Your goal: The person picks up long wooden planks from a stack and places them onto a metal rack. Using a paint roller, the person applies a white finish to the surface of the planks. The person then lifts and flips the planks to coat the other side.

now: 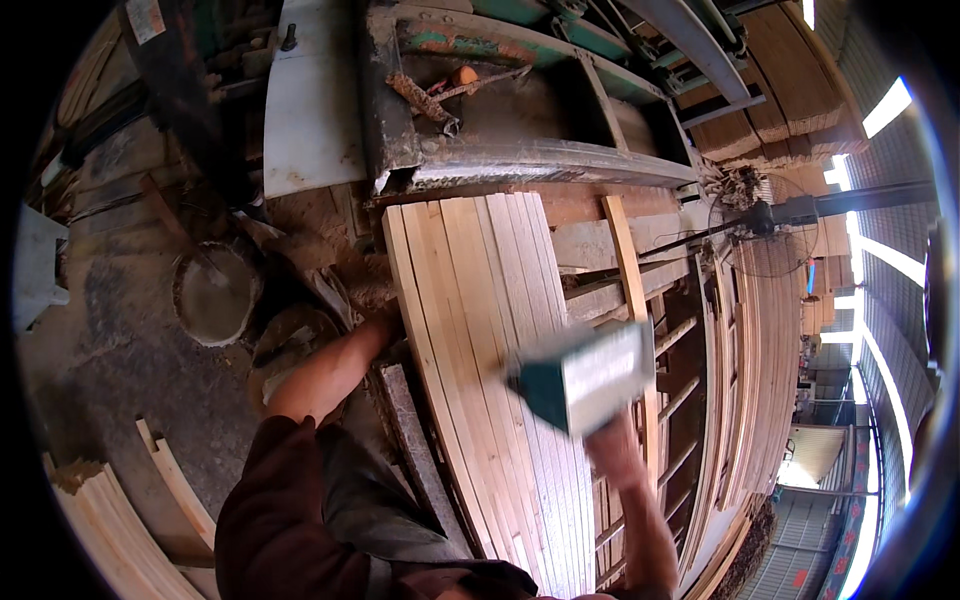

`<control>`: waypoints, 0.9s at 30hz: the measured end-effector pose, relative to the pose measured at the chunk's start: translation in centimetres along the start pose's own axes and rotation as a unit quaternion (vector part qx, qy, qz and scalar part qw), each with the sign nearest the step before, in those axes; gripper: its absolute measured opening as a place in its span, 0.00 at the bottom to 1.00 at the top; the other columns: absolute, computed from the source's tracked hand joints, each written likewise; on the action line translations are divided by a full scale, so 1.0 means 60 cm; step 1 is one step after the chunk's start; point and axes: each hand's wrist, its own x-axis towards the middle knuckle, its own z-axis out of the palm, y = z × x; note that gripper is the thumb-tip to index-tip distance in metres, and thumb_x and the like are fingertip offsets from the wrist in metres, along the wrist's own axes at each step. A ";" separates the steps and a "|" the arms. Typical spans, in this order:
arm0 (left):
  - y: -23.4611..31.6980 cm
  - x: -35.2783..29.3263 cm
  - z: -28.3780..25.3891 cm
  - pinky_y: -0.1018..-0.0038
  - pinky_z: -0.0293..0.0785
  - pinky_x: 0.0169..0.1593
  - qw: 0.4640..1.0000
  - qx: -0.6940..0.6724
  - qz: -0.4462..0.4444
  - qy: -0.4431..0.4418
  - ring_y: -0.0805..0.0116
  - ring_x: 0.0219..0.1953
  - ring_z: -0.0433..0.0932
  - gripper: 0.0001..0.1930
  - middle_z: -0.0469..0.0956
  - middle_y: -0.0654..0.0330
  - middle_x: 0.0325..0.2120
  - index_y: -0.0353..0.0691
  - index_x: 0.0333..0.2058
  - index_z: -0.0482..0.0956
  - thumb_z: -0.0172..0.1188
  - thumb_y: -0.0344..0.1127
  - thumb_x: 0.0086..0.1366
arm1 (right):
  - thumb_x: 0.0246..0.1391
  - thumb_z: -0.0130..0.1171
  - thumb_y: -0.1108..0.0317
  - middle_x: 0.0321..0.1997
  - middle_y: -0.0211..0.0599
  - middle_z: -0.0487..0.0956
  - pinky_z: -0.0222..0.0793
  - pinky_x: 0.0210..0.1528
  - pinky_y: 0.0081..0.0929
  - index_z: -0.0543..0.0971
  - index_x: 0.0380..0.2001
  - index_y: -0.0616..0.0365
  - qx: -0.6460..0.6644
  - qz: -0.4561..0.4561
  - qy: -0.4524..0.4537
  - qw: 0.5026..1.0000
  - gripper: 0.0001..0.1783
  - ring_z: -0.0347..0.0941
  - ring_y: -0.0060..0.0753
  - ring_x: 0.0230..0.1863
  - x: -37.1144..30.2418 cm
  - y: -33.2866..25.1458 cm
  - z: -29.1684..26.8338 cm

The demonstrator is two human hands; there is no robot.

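A row of narrow wood strips (480, 330) stands packed side by side in front of me, running from near my body to the metal frame. The right-hand strips look paler and shinier, as if wet. Above them my right hand (612, 452) is closed on a boxy green-and-white hand tool (600, 375), blurred by motion; it resembles a glue spreader. My left hand (382, 318) rests at the left edge of the strips near their far end, its fingers hidden.
On the left floor stands a round bucket (215, 295) of greyish stuff with a stick in it. More strips (110, 520) lie at lower left. A rusty metal frame (540, 165) crosses the far side. A long batten (632, 290) and stacked boards (765, 360) are on the right.
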 end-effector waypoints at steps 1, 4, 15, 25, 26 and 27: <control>0.004 0.007 0.009 0.61 0.76 0.61 1.000 0.000 0.000 -0.016 0.59 0.56 0.80 0.25 0.81 0.55 0.55 0.39 0.63 0.73 0.60 0.43 0.72 | 0.58 0.60 0.72 0.48 0.54 0.87 0.79 0.54 0.39 0.84 0.49 0.64 -0.020 0.020 0.011 1.000 0.16 0.84 0.45 0.53 -0.062 0.020 -0.004; 0.011 -0.002 0.016 0.60 0.75 0.62 1.000 0.004 -0.004 -0.023 0.58 0.56 0.79 0.26 0.81 0.55 0.55 0.39 0.63 0.73 0.61 0.44 0.71 | 0.58 0.62 0.71 0.47 0.54 0.87 0.78 0.56 0.37 0.85 0.49 0.64 -0.051 0.003 -0.001 0.999 0.16 0.83 0.44 0.57 -0.160 0.060 -0.010; 0.026 -0.089 -0.003 0.58 0.72 0.65 1.000 0.001 -0.004 -0.031 0.54 0.58 0.77 0.29 0.80 0.53 0.55 0.39 0.64 0.73 0.64 0.46 0.68 | 0.57 0.57 0.78 0.36 0.56 0.86 0.83 0.41 0.41 0.84 0.41 0.66 -0.122 -0.224 0.012 0.967 0.10 0.86 0.53 0.40 0.164 -0.181 0.048; 0.051 -0.038 0.005 0.56 0.69 0.67 0.996 0.069 -0.007 -0.052 0.50 0.60 0.76 0.33 0.80 0.52 0.56 0.39 0.64 0.73 0.67 0.48 0.64 | 0.60 0.55 0.79 0.33 0.51 0.84 0.83 0.35 0.38 0.81 0.41 0.66 -0.162 -0.309 0.009 0.937 0.08 0.84 0.52 0.33 0.241 -0.262 0.086; 0.053 -0.042 -0.004 0.56 0.69 0.68 0.995 0.079 -0.009 -0.052 0.50 0.60 0.75 0.33 0.80 0.52 0.56 0.39 0.64 0.73 0.67 0.49 0.64 | 0.60 0.55 0.79 0.33 0.51 0.84 0.84 0.38 0.38 0.81 0.42 0.66 -0.155 -0.263 -0.031 0.952 0.09 0.84 0.52 0.35 0.197 -0.259 0.080; 0.060 -0.049 -0.012 0.56 0.69 0.68 0.994 0.093 -0.009 -0.055 0.49 0.61 0.75 0.33 0.79 0.52 0.56 0.39 0.64 0.73 0.67 0.49 0.64 | 0.60 0.55 0.79 0.33 0.51 0.83 0.83 0.42 0.39 0.81 0.43 0.67 -0.238 -0.316 0.016 0.918 0.10 0.84 0.52 0.37 0.169 -0.190 0.091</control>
